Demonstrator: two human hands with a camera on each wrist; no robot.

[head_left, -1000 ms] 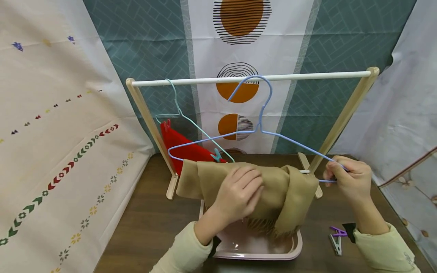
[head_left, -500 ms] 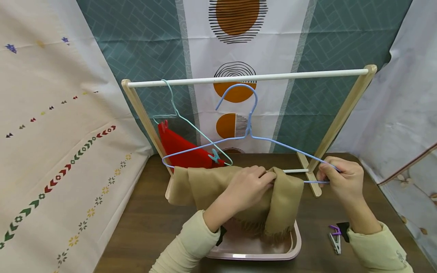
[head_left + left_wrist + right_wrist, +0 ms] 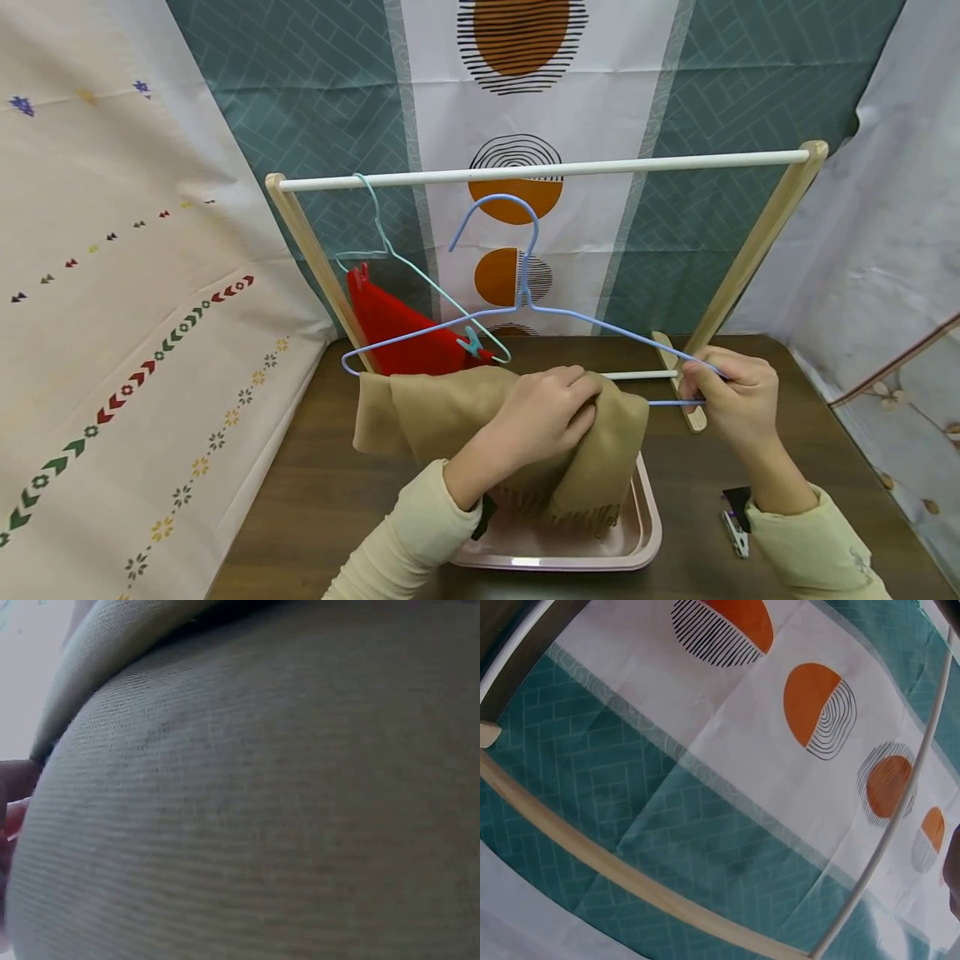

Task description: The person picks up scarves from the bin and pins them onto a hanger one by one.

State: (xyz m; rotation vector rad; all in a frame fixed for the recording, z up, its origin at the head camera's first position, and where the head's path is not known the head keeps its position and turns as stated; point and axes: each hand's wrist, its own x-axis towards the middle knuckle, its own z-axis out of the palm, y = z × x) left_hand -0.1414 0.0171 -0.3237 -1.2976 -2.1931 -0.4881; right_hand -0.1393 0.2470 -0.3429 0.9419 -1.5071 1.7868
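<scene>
Draping a blue hanger [image 3: 524,283], tan cloth [image 3: 446,406] touches the left hand [image 3: 548,412].

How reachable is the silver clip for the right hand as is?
Probably not right now: the right hand grips the blue hanger, though the silver clip lies close by, beside the right sleeve.

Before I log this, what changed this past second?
In head view, the blue hanger and tan scarf shifted left and lower; the right hand, still gripping the hanger, moved left. The left hand moved slightly right over the scarf. Rack, mint hanger and red cloth stayed.
</scene>
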